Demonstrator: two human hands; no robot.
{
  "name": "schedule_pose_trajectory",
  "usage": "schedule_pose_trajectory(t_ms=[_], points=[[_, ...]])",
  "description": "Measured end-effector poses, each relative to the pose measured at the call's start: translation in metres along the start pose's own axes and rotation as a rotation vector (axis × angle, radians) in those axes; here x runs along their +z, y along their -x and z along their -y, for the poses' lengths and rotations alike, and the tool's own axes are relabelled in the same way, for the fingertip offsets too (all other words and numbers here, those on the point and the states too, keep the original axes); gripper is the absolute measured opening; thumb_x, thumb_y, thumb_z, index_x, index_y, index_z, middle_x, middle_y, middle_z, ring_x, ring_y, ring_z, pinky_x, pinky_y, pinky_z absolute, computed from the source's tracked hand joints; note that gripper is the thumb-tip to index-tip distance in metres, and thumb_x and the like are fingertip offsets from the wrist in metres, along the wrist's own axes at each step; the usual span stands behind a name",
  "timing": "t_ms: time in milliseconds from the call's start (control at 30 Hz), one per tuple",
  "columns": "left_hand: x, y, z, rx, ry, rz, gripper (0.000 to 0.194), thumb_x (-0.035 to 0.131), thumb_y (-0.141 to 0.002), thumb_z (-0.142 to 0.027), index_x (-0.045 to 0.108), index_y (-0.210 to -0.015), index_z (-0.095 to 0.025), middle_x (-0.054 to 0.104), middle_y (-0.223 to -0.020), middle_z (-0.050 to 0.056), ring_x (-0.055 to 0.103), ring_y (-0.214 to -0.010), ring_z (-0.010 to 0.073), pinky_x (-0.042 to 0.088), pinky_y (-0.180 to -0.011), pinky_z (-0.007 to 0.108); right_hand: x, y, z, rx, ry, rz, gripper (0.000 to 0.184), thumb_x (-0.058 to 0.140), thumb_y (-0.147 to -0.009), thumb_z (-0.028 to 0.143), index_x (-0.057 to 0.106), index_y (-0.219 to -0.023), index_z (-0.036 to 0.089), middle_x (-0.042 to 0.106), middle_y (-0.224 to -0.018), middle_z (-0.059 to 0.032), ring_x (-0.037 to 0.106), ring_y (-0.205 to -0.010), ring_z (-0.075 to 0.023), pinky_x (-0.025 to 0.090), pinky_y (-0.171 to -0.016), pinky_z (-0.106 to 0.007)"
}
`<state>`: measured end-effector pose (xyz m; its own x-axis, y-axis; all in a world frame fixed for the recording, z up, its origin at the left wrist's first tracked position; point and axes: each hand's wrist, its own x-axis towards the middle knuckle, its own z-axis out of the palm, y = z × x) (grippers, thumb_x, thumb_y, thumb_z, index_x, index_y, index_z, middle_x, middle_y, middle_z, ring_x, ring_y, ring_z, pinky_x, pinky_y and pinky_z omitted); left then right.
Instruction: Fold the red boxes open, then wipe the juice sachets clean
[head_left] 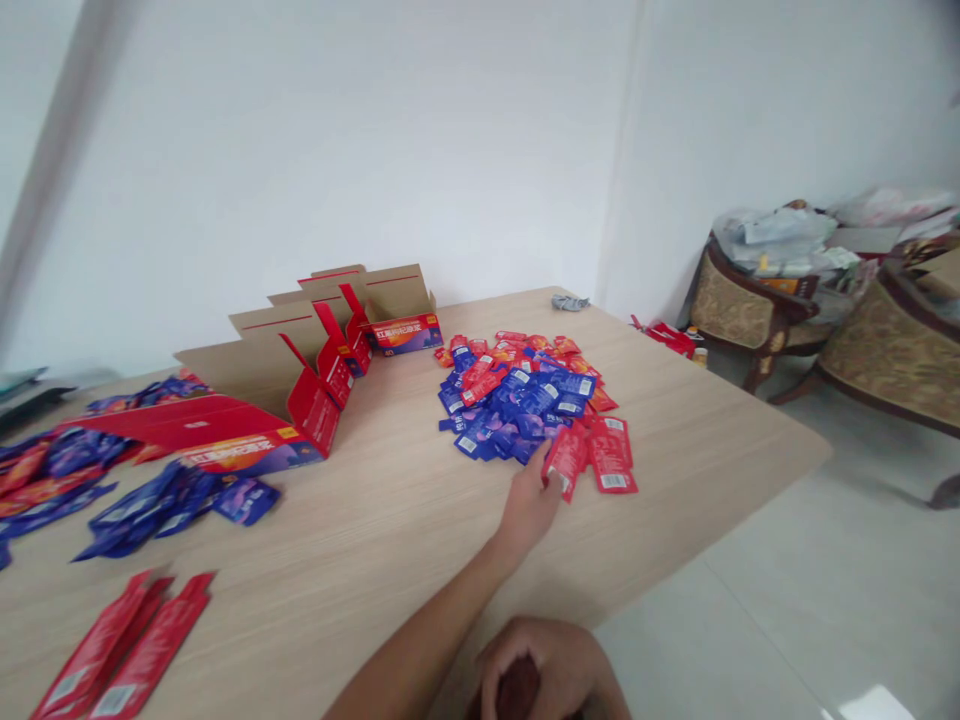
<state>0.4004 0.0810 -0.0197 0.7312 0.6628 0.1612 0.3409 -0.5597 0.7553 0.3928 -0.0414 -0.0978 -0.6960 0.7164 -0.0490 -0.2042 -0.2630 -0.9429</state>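
My left hand (531, 505) reaches across the table, its fingers and thumb closed on the near edge of a red sachet (568, 458). More red sachets (613, 460) with white barcode labels lie just to its right. Behind them spreads a heap of blue sachets (525, 405) mixed with red and orange ones. Low at the front edge, my right hand (559, 665) is curled up; something dark reddish shows inside the curl, too shadowed to make out.
Open red-and-blue cartons (255, 455) stand in a row at the left. Around them are blue sachets (150, 510) and long red sachets (154, 650). A grey crumpled item (570, 302) lies at the far corner. Loaded chairs (739, 300) stand beyond the table's right edge.
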Motion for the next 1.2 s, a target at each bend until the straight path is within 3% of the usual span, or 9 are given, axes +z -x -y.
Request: schedule_pose_trajectory(t_ms=[200,300,400,533,633,800,900,1067,1200], points=[[-0.093,0.1,0.002,-0.165,0.856,0.001,0.063,0.064,-0.1,-0.049,0.051,-0.154,-0.019,0.068,-0.139,0.015,0.07,-0.117,0.0269,0.054,-0.104,0.042,0.018,0.012,0.034,-0.109,0.114,-0.045,0.055,0.093,-0.059,0.064,0.079,-0.082,0.017,0.071,-0.08,-0.001,0.063,-0.071,-0.0129,0.052,-0.073,-0.025],[-0.135,0.161,0.015,-0.243,0.881,-0.044,0.059,0.071,-0.096,-0.05,0.061,-0.146,-0.021,0.069,-0.138,0.013,0.068,-0.121,0.0277,0.05,-0.11,0.044,0.025,0.015,0.045,-0.137,0.172,-0.094,0.048,0.091,-0.066,0.061,0.08,-0.081,0.018,0.072,-0.083,-0.0024,0.066,-0.078,-0.0155,0.052,-0.079,-0.028],[-0.157,0.22,0.041,-0.357,0.837,-0.071,0.061,0.073,-0.094,-0.053,0.062,-0.145,-0.02,0.071,-0.134,0.014,0.069,-0.118,0.0277,0.052,-0.105,0.043,0.028,0.019,0.05,-0.125,0.227,-0.14,0.045,0.089,-0.067,0.062,0.079,-0.078,0.02,0.072,-0.085,-0.0031,0.067,-0.08,-0.0176,0.053,-0.08,-0.031],[-0.151,0.278,0.079,-0.533,0.695,-0.135,0.078,0.075,-0.091,-0.055,0.047,-0.155,-0.019,0.077,-0.119,0.013,0.074,-0.098,0.0252,0.058,-0.087,0.039,0.03,0.023,0.047,-0.058,0.255,-0.24,0.051,0.086,-0.065,0.069,0.078,-0.074,0.02,0.074,-0.091,-0.007,0.069,-0.082,-0.0222,0.054,-0.079,-0.035],[-0.137,0.3,0.092,-0.523,0.507,-0.217,0.069,0.071,-0.094,-0.044,0.046,-0.155,-0.021,0.076,-0.12,0.011,0.074,-0.102,0.0252,0.06,-0.087,0.041,0.031,0.025,0.043,-0.04,0.209,-0.351,0.049,0.087,-0.063,0.067,0.076,-0.071,0.02,0.074,-0.093,-0.0098,0.071,-0.083,-0.0257,0.055,-0.077,-0.038],[-0.121,0.306,0.083,-0.368,0.037,-0.31,0.048,0.063,-0.099,-0.028,0.057,-0.147,-0.027,0.067,-0.124,0.011,0.07,-0.108,0.0247,0.059,-0.097,0.043,0.043,0.016,0.045,-0.046,0.085,-0.593,0.042,0.091,-0.063,0.057,0.071,-0.072,0.021,0.074,-0.091,-0.0091,0.072,-0.084,-0.0271,0.056,-0.081,-0.043],[-0.121,0.309,0.075,-0.296,-0.163,-0.237,0.052,0.066,-0.1,-0.029,0.053,-0.15,-0.028,0.065,-0.122,0.01,0.068,-0.11,0.0261,0.058,-0.1,0.046,0.055,0.005,0.046,-0.036,0.022,-0.819,0.048,0.09,-0.061,0.061,0.065,-0.075,0.023,0.074,-0.082,-0.0066,0.072,-0.078,-0.0268,0.057,-0.074,-0.042],[-0.126,0.329,0.077,-0.104,-0.4,-0.133,0.065,0.074,-0.096,-0.035,0.049,-0.155,-0.029,0.051,-0.154,0.015,0.05,-0.138,0.0354,0.05,-0.113,0.058,0.059,-0.011,0.042,-0.182,-0.133,-1.031,0.04,0.086,-0.072,0.053,0.062,-0.089,0.026,0.078,-0.093,-0.0052,0.074,-0.078,-0.0244,0.058,-0.073,-0.04],[-0.125,0.349,0.087,0.115,-0.465,-0.084,0.046,0.071,-0.099,-0.034,0.061,-0.144,-0.029,0.061,-0.144,0.013,0.055,-0.136,0.0335,0.054,-0.111,0.05,0.05,-0.023,0.043,-0.239,-0.163,-1.215,0.036,0.087,-0.075,0.046,0.067,-0.096,0.025,0.079,-0.105,-0.0045,0.076,-0.087,-0.0239,0.06,-0.079,-0.039]])
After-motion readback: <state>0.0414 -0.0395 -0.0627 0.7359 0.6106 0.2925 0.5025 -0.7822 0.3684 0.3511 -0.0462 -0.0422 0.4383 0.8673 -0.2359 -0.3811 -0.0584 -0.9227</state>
